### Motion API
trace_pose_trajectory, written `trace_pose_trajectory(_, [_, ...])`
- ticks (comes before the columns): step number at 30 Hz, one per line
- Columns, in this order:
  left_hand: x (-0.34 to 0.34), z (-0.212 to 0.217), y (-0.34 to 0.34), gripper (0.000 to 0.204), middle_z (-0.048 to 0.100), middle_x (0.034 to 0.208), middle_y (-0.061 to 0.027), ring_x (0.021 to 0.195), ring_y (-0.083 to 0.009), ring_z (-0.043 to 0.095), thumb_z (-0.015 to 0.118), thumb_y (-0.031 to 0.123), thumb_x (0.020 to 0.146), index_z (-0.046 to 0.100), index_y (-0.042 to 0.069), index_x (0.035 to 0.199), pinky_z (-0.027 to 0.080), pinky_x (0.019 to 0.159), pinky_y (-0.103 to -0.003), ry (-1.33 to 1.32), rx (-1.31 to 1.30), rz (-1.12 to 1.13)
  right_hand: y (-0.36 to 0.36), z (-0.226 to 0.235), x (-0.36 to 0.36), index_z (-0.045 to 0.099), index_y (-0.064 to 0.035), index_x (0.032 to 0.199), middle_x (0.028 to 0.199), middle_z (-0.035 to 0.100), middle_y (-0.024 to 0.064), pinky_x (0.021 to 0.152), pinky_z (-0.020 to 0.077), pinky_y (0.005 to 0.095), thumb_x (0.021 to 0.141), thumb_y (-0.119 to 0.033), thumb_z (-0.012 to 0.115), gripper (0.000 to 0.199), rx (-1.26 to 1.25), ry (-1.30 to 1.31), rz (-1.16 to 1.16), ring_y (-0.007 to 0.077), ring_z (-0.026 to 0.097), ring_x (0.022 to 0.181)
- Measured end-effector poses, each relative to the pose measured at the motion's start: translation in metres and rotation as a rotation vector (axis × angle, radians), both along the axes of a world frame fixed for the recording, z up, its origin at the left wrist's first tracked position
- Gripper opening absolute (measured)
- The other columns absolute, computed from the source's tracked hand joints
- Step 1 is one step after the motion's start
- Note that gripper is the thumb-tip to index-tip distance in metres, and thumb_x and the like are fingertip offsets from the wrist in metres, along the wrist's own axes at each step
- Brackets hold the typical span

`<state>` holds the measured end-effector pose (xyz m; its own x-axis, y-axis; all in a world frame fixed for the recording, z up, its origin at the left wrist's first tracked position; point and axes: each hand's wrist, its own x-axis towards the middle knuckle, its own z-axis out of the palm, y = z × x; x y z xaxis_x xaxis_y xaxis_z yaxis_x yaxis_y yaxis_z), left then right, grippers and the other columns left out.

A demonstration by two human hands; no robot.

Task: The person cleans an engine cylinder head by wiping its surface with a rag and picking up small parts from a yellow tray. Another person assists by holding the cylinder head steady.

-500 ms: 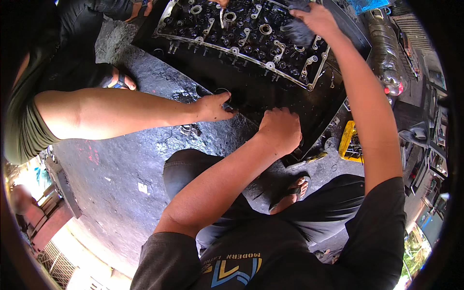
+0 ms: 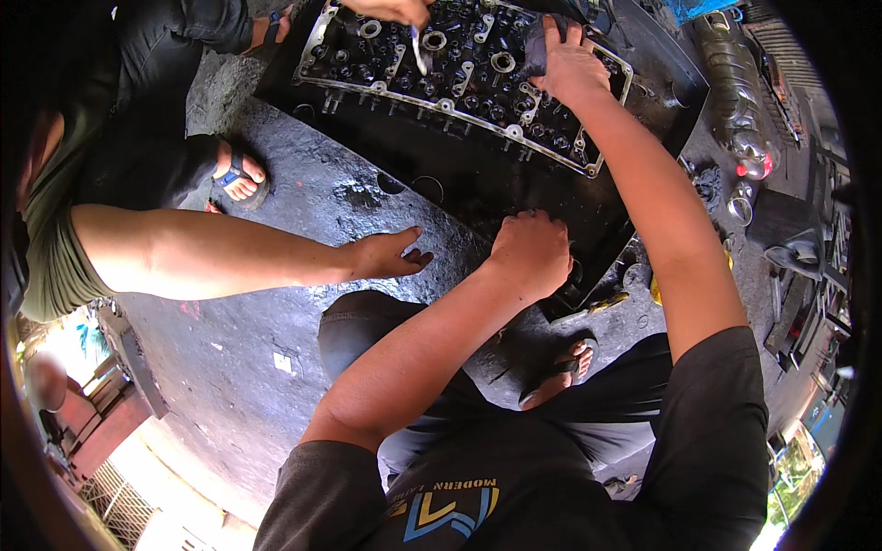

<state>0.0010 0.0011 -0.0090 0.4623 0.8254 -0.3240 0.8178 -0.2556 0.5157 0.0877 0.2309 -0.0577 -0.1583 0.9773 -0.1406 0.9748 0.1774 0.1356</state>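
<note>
A metal engine cylinder head (image 2: 446, 106), dark with oil, lies in a black tray (image 2: 487, 197). My right hand (image 2: 574, 73) presses a dark rag (image 2: 536, 50) onto the right part of the head, fingers over the cloth. My left hand (image 2: 533, 248) is closed in a fist at the tray's near edge; whatever it grips is hidden. At the far side another person's hand (image 2: 395, 9) holds a thin white-tipped tool (image 2: 419, 50) over the head. That person's other hand (image 2: 390, 255) hangs open left of my fist.
A large clear plastic bottle (image 2: 735, 101) lies to the right of the tray. Part of a yellow container (image 2: 655, 289) shows behind my right forearm. The other person's sandalled foot (image 2: 241, 174) rests on the dark, wet floor (image 2: 230, 340) at left.
My right hand has moved left and slightly nearer across the cylinder head with the rag. The other person's open hand has drawn back from the tray edge; their tool hand reaches farther in.
</note>
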Motion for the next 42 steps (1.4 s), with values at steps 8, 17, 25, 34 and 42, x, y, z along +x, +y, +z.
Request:
trace_pose_trajectory(8, [-0.007, -0.004, 0.002, 0.036, 0.064, 0.092, -0.0175, 0.087, -0.0336, 0.066, 0.065, 0.034, 0.082, 0.064, 0.001, 0.098, 0.054, 0.075, -0.043, 0.004, 0.005, 0.007, 0.001, -0.011, 0.002, 0.028, 0.0059, 0.143, 0.133, 0.040, 0.0399, 0.086, 0.0555, 0.0393, 0.073, -0.026, 0.079, 0.092, 0.071, -0.040, 0.209, 0.0432, 0.062, 0.105])
trace_pose_trajectory(17, [-0.011, -0.003, 0.004, 0.037, 0.064, 0.093, -0.0178, 0.087, -0.0339, 0.066, 0.064, 0.034, 0.082, 0.064, 0.001, 0.099, 0.054, 0.075, -0.044, 0.004, -0.012, 0.014, 0.005, 0.008, -0.005, 0.038, -0.0025, 0.130, 0.131, 0.044, 0.0250, 0.086, 0.0563, 0.0426, 0.077, -0.023, 0.072, 0.067, -0.041, 0.040, 0.022, 0.0397, 0.057, 0.114])
trace_pose_trajectory(25, [-0.006, -0.008, 0.003, 0.037, 0.065, 0.093, -0.0174, 0.087, -0.0329, 0.066, 0.065, 0.033, 0.082, 0.064, 0.001, 0.099, 0.055, 0.073, -0.042, 0.024, 0.006, 0.009, -0.005, -0.005, 0.002, 0.043, -0.0012, 0.125, 0.128, 0.043, 0.0253, 0.083, 0.0570, 0.0439, 0.077, -0.023, 0.074, 0.061, 0.040, 0.098, 0.142, 0.0415, 0.060, 0.106])
trace_pose_trajectory(34, [-0.004, -0.001, -0.001, 0.034, 0.065, 0.089, -0.0168, 0.084, -0.0326, 0.066, 0.066, 0.033, 0.080, 0.066, 0.001, 0.094, 0.055, 0.072, -0.042, 0.003, 0.058, 0.003, 0.007, -0.001, 0.018, 0.056, -0.0043, 0.124, 0.128, 0.051, 0.0253, 0.088, 0.0534, 0.0453, 0.077, -0.029, 0.070, 0.056, 0.060, 0.127, 0.221, 0.0399, 0.063, 0.104])
trace_pose_trajectory(42, [-0.002, 0.002, -0.006, 0.035, 0.065, 0.089, -0.0162, 0.084, -0.0325, 0.066, 0.066, 0.033, 0.080, 0.065, 0.001, 0.094, 0.054, 0.072, -0.042, -0.029, 0.063, 0.005, 0.039, 0.067, 0.059, 0.066, -0.0004, 0.103, 0.094, 0.068, 0.0242, 0.081, 0.0518, 0.0421, 0.072, -0.030, 0.074, 0.044, -0.134, 0.407, 0.047, 0.0348, 0.067, 0.089])
